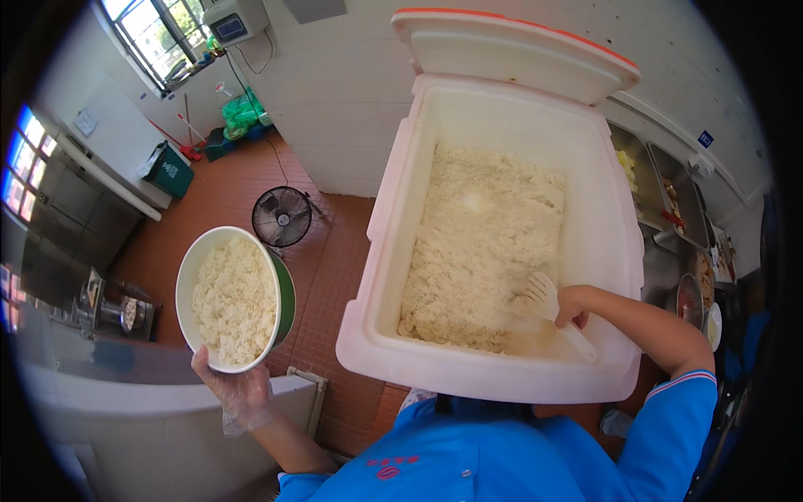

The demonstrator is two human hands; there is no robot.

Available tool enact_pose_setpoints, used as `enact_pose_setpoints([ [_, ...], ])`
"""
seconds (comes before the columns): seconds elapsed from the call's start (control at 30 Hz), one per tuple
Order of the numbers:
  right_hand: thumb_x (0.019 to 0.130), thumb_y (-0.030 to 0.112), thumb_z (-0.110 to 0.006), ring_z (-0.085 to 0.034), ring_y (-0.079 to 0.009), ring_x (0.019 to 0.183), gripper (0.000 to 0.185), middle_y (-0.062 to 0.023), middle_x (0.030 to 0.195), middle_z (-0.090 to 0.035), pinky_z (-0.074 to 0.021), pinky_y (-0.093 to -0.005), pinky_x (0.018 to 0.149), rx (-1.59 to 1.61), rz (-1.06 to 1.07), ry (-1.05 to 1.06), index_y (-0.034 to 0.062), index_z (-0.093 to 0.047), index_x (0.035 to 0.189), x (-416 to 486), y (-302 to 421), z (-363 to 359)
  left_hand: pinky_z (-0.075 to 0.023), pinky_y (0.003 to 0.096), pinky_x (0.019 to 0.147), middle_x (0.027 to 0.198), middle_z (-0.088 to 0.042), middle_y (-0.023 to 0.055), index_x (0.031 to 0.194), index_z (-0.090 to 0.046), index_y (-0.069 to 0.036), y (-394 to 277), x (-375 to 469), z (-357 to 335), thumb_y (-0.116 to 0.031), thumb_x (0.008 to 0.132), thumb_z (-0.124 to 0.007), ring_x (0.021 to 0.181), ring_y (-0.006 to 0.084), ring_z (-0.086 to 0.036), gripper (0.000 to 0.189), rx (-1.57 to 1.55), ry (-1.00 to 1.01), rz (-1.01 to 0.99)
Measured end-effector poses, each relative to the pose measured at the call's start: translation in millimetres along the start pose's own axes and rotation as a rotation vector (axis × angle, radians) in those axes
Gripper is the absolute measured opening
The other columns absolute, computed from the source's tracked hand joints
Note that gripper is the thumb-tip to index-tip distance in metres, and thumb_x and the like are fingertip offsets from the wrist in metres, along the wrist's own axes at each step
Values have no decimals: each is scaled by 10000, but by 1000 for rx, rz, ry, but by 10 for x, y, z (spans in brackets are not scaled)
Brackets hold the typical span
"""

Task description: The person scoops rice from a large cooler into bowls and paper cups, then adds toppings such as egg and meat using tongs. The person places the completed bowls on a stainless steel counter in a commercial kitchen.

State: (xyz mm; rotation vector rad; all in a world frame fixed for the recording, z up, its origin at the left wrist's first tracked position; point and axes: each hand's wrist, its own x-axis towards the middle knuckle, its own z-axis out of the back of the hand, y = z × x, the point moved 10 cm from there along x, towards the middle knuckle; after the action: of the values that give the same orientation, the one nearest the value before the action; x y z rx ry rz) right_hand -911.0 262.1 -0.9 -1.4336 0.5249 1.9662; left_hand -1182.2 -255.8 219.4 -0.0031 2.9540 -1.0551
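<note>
My left hand [241, 389], in a clear plastic glove, grips the lower rim of a round green-and-white bowl [286, 301] and holds it above the floor. Cooked rice [235, 301] fills much of the bowl. To the right stands a large white insulated box [489, 376] with a deep layer of rice [483, 238] inside. My right hand [574, 304] is closed on a white plastic slotted rice scoop [544, 295] near the box's front right corner. The scoop's prongs are at the rice, and its handle points toward me. Haze partly blurs that corner.
The box's orange-edged lid [514, 53] stands raised at the back. Metal food trays [680, 188] and a steel bowl [689, 301] are on the right. A black floor fan [282, 216] with a cord stands on the red tiles, beyond the bowl. A low white wall [188, 401] is at the lower left.
</note>
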Motion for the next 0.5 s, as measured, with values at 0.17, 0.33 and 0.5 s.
enact_pose_setpoints([
  [0.17, 776, 86, -617, -671, -299, 707, 283, -179, 785, -667, -536, -395, 606, -237, 135, -515, 0, -514, 1026, -679, 240, 709, -421, 507, 1018, 1362, -465, 142, 1372, -376, -32, 268, 469, 299, -284, 795, -615, 1249, 301, -460, 673, -20, -53, 125],
  [0.33, 831, 121, -584, -640, -351, 780, 175, -172, 806, -648, -501, -460, 657, -187, 175, -1014, 46, -536, 981, -678, 850, 1780, -463, 513, 980, 1351, -461, 178, 1376, -359, -24, 718, 668, 309, -305, 774, -617, 1212, 332, -494, 713, -2, -60, 297],
  [0.5, 895, 186, -538, -630, -369, 800, 187, -207, 829, -639, -503, -469, 689, -83, 270, -855, 12, -606, 911, -89, 1312, 1717, -461, 535, 969, 1356, -452, 196, 1381, -347, -15, 965, 719, 224, -299, 762, -618, 1207, 351, -495, 733, -48, -3, 430],
])
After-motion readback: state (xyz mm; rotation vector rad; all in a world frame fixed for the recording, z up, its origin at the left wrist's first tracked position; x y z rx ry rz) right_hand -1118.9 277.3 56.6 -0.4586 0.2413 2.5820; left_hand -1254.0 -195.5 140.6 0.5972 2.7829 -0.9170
